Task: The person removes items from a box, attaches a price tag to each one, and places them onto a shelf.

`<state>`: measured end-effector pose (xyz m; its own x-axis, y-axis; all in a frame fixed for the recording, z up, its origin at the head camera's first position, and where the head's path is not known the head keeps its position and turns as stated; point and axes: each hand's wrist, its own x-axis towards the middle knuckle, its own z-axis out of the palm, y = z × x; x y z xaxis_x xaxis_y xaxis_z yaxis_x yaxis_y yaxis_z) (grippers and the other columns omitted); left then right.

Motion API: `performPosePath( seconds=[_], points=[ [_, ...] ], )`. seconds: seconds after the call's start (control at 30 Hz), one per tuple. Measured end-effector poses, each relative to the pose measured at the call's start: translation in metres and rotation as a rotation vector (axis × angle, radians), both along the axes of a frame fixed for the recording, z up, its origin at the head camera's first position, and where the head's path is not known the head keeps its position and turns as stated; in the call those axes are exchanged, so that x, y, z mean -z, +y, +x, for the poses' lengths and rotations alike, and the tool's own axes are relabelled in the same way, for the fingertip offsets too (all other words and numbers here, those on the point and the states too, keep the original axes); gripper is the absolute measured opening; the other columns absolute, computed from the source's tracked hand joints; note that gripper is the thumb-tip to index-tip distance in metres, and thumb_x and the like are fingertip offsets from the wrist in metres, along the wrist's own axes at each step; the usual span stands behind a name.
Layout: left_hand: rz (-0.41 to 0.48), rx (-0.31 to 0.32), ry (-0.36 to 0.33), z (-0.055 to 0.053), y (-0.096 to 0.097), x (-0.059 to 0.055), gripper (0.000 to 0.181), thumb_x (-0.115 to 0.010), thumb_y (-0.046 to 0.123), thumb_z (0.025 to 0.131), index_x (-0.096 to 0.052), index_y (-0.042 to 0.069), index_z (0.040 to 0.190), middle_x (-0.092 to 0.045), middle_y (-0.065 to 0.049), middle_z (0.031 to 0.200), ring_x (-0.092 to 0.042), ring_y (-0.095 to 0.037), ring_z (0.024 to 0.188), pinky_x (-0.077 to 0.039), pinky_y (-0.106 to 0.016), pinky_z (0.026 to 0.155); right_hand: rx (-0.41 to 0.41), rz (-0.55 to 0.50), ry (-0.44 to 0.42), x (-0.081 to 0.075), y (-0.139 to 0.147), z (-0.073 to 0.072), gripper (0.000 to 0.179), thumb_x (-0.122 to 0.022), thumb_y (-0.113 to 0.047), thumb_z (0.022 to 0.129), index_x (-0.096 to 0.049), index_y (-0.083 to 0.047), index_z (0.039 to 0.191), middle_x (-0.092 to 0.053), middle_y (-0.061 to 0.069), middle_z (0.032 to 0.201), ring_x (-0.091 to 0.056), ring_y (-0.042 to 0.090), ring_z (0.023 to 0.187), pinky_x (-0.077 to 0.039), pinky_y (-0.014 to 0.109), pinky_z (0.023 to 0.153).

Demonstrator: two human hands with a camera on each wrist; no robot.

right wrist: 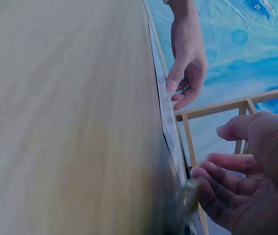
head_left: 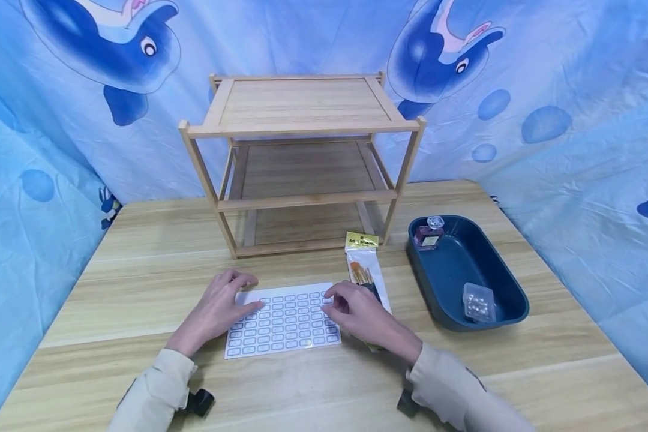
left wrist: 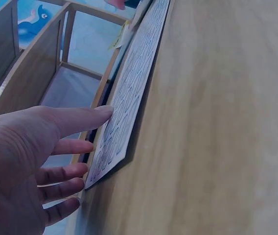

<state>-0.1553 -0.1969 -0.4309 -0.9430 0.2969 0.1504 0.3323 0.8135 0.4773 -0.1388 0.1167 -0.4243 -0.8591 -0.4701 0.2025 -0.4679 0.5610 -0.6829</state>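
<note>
A white sheet printed with rows of small blue-outlined boxes (head_left: 283,321) lies on the table in the head view. My left hand (head_left: 219,306) is at its upper left corner, with the thumb over the printed face. In the left wrist view, the fingers of the left hand (left wrist: 46,156) spread loosely beside the sheet's edge. At the right edge is my right hand (head_left: 364,315), its fingers loosely bent over the corner. From the right wrist, thumb and fingers of the right hand (right wrist: 246,176) stand apart. Partly hidden under that hand is a packet of artist brushes (head_left: 364,267).
A three-tier wooden rack (head_left: 308,126) stands at the back of the table (head_left: 140,258). To the right, a dark blue tray (head_left: 448,282) holds a perfume bottle (head_left: 429,234) and a small clear box (head_left: 479,303). A blue dolphin-print cloth (head_left: 313,36) hangs behind.
</note>
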Motion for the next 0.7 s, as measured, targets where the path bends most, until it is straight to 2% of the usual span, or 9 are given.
performPosePath(
  seconds=[0.23, 0.43, 0.7],
  points=[
    [-0.037, 0.014, 0.002, -0.002, 0.0, 0.0, 0.055, -0.086, 0.036, 0.085, -0.069, 0.003, 0.125, -0.059, -0.015, 0.117, -0.052, -0.035, 0.106, -0.045, -0.052, 0.086, -0.028, 0.055, -0.041, -0.001, -0.017, -0.003, 0.02, -0.073, -0.018, 0.097, -0.072, -0.007, 0.114, -0.059, -0.007, 0.09, -0.056, 0.008, 0.079, -0.051, 0.024, 0.067],
    [-0.033, 0.018, -0.005, -0.005, -0.001, 0.0, 0.054, -0.087, 0.034, 0.085, -0.067, 0.003, 0.124, -0.058, -0.011, 0.108, -0.051, -0.031, 0.101, -0.043, -0.049, 0.084, -0.051, 0.083, -0.073, -0.002, -0.034, -0.007, 0.025, -0.073, -0.021, 0.098, -0.071, -0.006, 0.118, -0.058, -0.008, 0.087, -0.055, 0.007, 0.075, -0.049, 0.022, 0.064],
    [-0.008, 0.031, -0.007, -0.008, 0.0, 0.004, 0.043, -0.088, 0.03, 0.084, -0.065, 0.003, 0.108, -0.057, -0.007, 0.101, -0.049, -0.03, 0.099, -0.039, -0.047, 0.084, -0.096, 0.071, -0.056, 0.001, -0.055, -0.013, 0.026, -0.073, -0.02, 0.098, -0.07, -0.004, 0.118, -0.058, -0.007, 0.085, -0.053, 0.005, 0.072, -0.047, 0.02, 0.062]
  ],
)
